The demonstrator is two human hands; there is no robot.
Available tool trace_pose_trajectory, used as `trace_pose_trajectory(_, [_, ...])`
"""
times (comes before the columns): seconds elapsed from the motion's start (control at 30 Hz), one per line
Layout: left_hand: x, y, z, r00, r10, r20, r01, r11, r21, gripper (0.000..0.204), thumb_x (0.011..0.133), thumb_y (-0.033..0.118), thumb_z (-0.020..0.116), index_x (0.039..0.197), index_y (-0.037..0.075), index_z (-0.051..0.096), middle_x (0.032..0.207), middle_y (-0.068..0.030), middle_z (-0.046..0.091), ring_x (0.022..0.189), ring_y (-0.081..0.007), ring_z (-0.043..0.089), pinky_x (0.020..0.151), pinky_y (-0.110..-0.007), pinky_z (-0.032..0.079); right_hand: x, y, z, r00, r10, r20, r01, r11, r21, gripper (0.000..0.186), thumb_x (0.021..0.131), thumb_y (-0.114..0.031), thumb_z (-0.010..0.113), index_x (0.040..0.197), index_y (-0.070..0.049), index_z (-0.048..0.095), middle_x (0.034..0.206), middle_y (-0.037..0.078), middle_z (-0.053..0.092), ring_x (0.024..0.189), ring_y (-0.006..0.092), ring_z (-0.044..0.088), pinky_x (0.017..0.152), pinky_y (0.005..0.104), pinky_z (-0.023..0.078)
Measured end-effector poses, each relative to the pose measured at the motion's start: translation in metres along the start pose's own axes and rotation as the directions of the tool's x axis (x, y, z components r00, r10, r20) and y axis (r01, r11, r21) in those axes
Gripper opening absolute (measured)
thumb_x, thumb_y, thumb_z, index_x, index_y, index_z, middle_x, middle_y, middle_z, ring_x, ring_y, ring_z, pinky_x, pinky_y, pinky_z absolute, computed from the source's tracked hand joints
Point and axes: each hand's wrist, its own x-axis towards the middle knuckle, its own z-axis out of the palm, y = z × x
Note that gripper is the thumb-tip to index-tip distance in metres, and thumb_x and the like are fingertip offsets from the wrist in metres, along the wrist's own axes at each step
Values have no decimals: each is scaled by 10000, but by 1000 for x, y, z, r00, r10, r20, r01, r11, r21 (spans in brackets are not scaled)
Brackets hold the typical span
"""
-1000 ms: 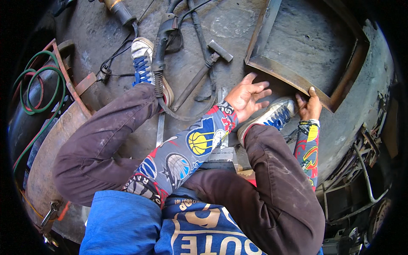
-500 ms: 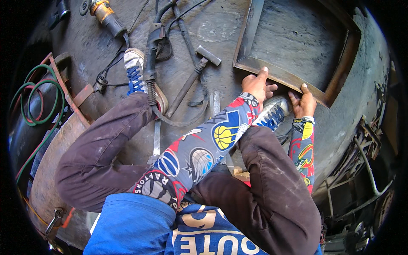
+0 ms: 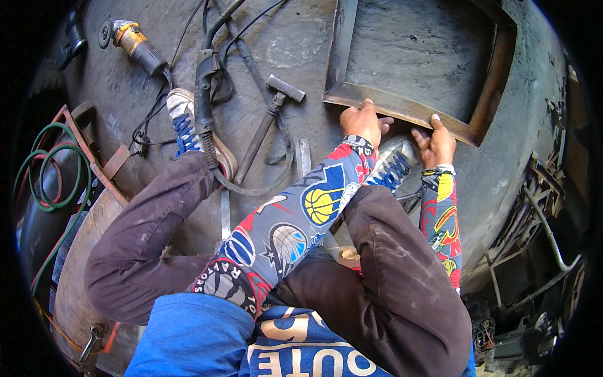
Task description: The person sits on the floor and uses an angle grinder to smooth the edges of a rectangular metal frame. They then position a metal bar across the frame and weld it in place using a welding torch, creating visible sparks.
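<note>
A rectangular frame of brown angle steel lies at the far right, its near bar closest to me. My left hand is closed on this near bar towards its left end, the thumb on top and the other fingers partly hidden. Further right, my right hand grips the same bar from the near side, with a fingertip over its upper edge. Both arms wear patterned sleeves. My shoe is just below the bar, between the hands.
A hammer lies left of the frame, beside a welding cable and its holder. An orange angle grinder lies far left. Green and red hoses coil at the left edge; scrap metal piles up at the right.
The picture has turned slightly with my head, so the floor things sit a little differently. Both hands keep their hold on the steel frame, with no clear movement of it.
</note>
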Motion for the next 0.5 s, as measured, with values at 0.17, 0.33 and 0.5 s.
trace_pose_trajectory(0.17, [3,10,-11,988,-84,132,66,988,138,423,1051,252,563,1254,-114,498,1045,-240,708,743,-326,768,531,-372,606,-9,1,5,998,10,-55,-7,999,40,576,947,-132,727,1429,32,458,1361,203,543,1130,392,634,828,606,640])
trace_pose_trajectory(0.33, [-28,20,-18,951,-193,243,104,936,336,638,1042,521,544,1427,21,450,1384,-238,600,1135,-314,683,860,-418,531,-17,-1,9,999,-22,-24,24,994,103,445,984,-157,680,1335,69,526,1233,200,622,1044,369,685,750,555,654])
trace_pose_trajectory(0.5, [-43,31,-24,905,-270,330,-46,708,705,498,1054,405,524,1394,41,543,1247,-141,701,1005,-213,708,820,-337,521,-18,-5,5,998,27,-64,-20,994,103,431,954,-213,724,1228,82,571,1137,191,648,833,346,710,593,470,658])
